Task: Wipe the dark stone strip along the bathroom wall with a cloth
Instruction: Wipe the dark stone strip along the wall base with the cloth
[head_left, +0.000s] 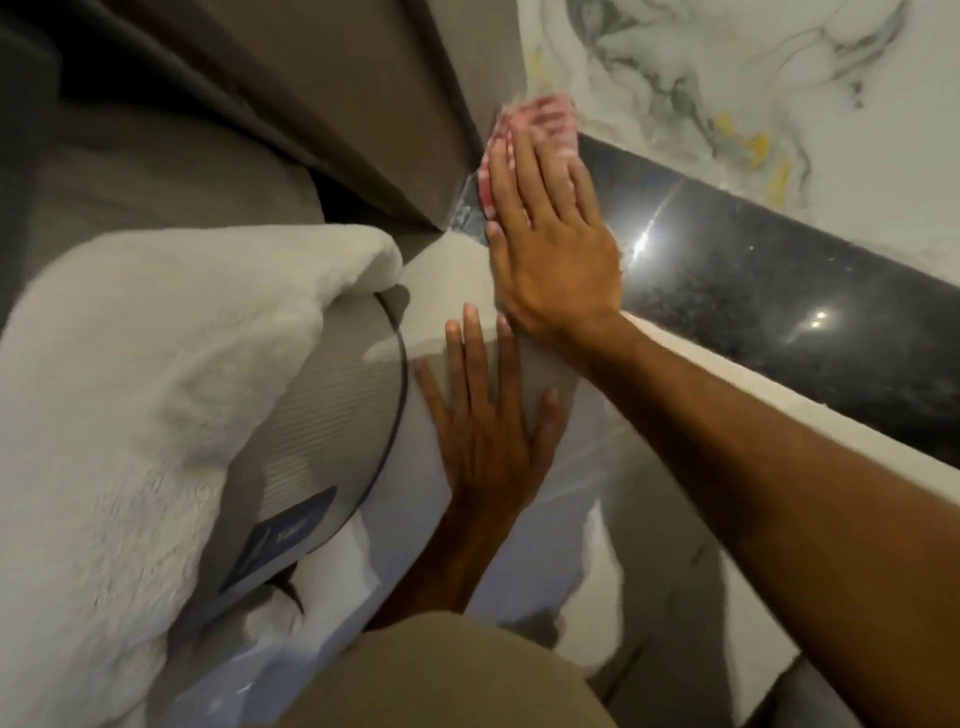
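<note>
Cloth (540, 130), pink and white, sits flat under the fingers of the right hand (550, 244) at the far end of the dark stone strip (779, 280), hard against the corner where a brown panel (363, 104) meets the marbled wall (727, 67); wiping this end well likely calls for even palm pressure and fabric worked right into the corner. The right arm reaches across with fingers straight and together, pinning the cloth rather than gripping it, while the left hand (483, 415) lies spread and empty on a pale surface (587, 467) below.
</note>
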